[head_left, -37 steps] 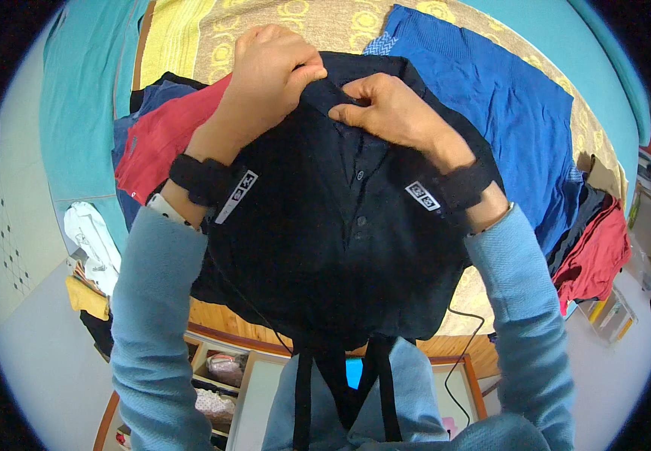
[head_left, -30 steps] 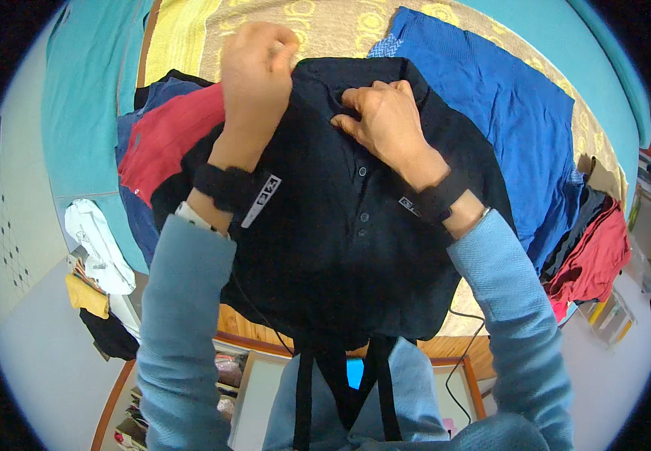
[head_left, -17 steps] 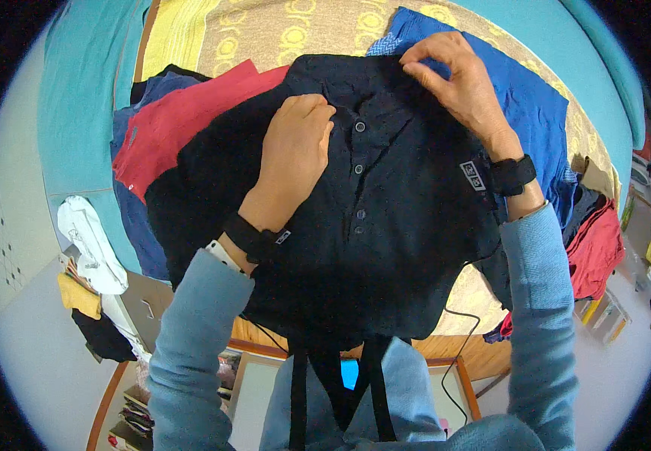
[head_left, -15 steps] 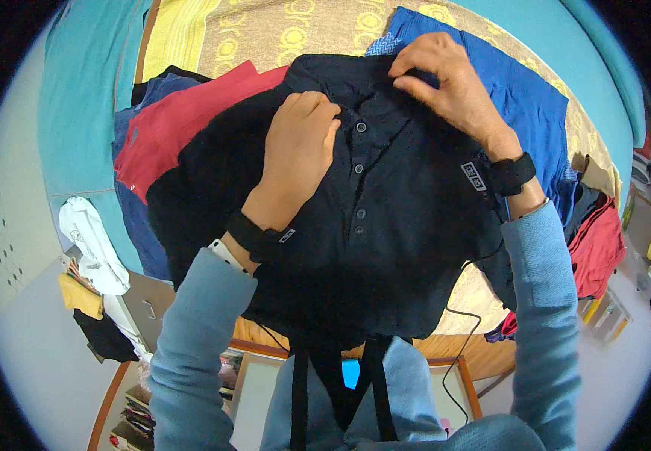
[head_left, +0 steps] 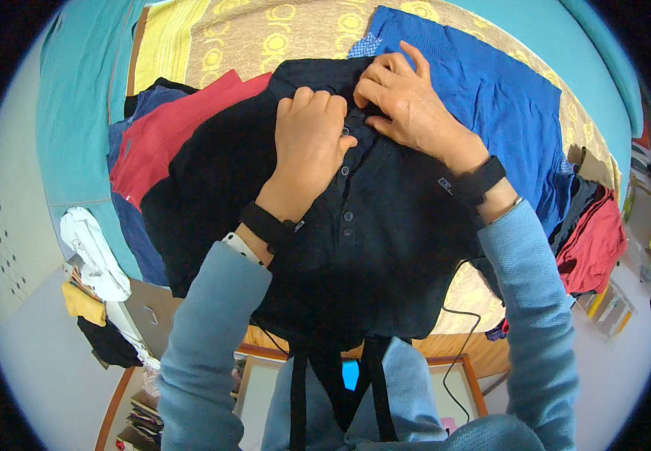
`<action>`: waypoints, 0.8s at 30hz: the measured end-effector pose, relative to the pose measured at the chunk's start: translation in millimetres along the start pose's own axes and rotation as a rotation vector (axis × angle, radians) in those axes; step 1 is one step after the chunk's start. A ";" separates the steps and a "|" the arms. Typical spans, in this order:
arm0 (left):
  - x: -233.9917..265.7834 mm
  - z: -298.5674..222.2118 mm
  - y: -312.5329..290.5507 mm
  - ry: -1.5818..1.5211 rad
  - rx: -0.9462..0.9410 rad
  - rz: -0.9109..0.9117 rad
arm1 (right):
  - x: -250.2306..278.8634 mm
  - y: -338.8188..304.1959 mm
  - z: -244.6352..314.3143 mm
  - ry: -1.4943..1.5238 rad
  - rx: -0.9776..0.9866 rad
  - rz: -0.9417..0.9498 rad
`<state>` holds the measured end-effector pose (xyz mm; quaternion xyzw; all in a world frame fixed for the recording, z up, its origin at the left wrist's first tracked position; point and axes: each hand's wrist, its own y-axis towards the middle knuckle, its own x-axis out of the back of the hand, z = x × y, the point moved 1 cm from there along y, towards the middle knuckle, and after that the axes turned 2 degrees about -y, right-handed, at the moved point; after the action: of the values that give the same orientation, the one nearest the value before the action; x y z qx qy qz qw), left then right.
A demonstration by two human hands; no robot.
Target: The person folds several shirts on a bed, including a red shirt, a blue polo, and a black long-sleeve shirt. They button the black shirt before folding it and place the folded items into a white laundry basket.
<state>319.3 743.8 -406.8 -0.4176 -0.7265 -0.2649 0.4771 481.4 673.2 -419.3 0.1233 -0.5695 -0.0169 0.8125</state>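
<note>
A black shirt (head_left: 265, 233) with a collar and a buttoned placket lies spread in front of me, collar at the far end. My left hand (head_left: 310, 135) is closed on the left side of its neck opening, thumb beside the top button. Just right of it, my right hand (head_left: 412, 105) has bent fingers and thumb closed on the shirt's collar edge, one finger raised. The fingertips of both hands are partly hidden. Below them the lower placket buttons (head_left: 348, 216) show.
A red garment (head_left: 182, 128) and dark blue cloth lie to the left, a blue garment (head_left: 483, 98) to the right. Folded red and dark clothes (head_left: 592, 240) sit at the right edge of the patterned bedspread (head_left: 257, 37). A black cable (head_left: 464, 312) hangs near the front edge.
My right hand has moved left and slightly nearer along the collar, toward the left hand. The left hand has shifted slightly right, with the shirt drawn a little left.
</note>
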 end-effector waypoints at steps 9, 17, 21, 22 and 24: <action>-10.5 6.0 -1.3 -0.042 0.146 -0.004 | 7.4 -19.4 9.0 -0.014 0.125 -0.131; -20.8 22.1 -2.7 -0.188 0.109 -0.029 | 6.4 -33.1 7.0 -0.009 0.181 -0.057; -12.9 24.2 -0.2 -0.286 0.086 0.008 | 4.0 -38.7 8.3 -0.033 0.149 -0.043; -12.0 21.5 0.8 -0.304 0.075 -0.040 | 3.3 -39.2 8.9 -0.035 0.142 -0.034; -15.6 12.3 2.4 -0.301 0.173 -0.054 | 3.3 -39.6 8.9 -0.041 0.126 -0.003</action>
<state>318.7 749.2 -426.1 -0.3902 -0.8209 -0.1488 0.3895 478.8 632.7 -422.0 0.1748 -0.5856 0.0153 0.7914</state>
